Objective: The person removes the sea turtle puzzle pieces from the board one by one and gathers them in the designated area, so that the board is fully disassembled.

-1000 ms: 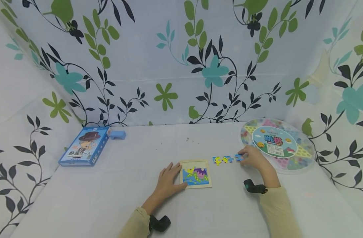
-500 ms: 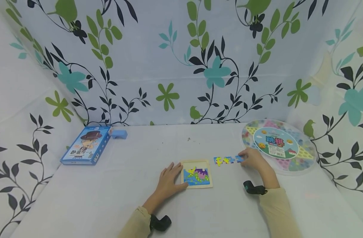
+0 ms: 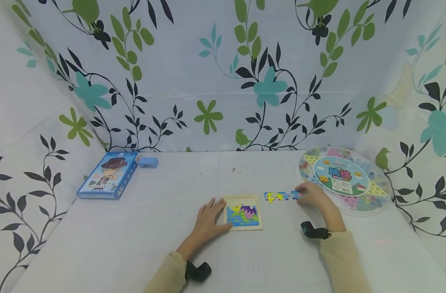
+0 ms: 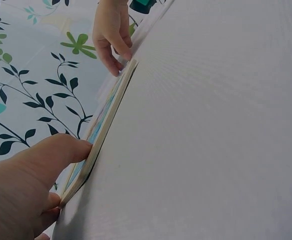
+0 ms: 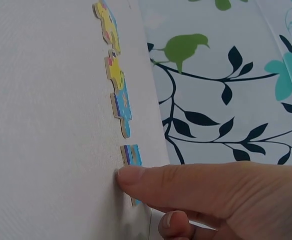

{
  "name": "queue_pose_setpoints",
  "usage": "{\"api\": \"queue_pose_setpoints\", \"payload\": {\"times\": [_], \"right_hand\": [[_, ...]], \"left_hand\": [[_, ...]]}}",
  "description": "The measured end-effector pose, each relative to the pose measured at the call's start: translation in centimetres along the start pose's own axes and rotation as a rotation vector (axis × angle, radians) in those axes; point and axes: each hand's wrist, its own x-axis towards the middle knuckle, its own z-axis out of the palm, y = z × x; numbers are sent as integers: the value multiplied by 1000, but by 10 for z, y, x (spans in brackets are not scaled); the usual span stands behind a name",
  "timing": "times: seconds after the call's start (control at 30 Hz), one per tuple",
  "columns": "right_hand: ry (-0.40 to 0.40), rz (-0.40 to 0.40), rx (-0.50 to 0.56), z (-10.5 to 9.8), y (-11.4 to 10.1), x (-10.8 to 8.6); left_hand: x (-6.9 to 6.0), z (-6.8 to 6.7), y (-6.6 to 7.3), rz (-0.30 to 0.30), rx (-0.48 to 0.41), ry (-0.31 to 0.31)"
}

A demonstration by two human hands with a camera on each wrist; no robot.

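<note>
Head view shifted; left hand (image 3: 208, 220) spread against frame (image 3: 246, 228), piece (image 5: 130, 154) pinched by right hand (image 3: 315, 197), thumb (image 5: 148, 183) clearest from right wrist.

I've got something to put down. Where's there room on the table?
Try the bare patch between the blue box and the left hand, or between the wrist cameras, below the puzzle frame. Crowded: puzzle pieces, right hand and round game set sit close together.

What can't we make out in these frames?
Rightmost puzzle piece: right wrist view, partly covered by the thumb of the right hand.
Puzzle tray: head view, part of its left side hidden by the left hand.
Dark specks: head view, too small to identify.
Fine print on Chinese checkers label: head view, too small.
</note>
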Motion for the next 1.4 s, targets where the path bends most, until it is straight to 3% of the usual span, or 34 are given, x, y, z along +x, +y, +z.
{"api": "queue_pose_setpoints", "payload": {"times": [0.1,0.3,0.4,0.9,1.2,1.4], "right_hand": [[0,-6,12,0,1,0],[10,-5,11,-2,2,-1],[26,-23,16,-5,1,-4],[339,-233,47,0,-33,-2],[363,-326,121,16,-56,2],[366,-469,135,40,-68,9]], "left_hand": [[0,-1,0,5,1,6],[3,-2,1,-65,25,-70],[4,-1,1,-72,27,-81],[4,-1,2,-58,35,-66],[5,-1,3,-61,23,-69],[4,-1,2,-85,3,-57]]}}
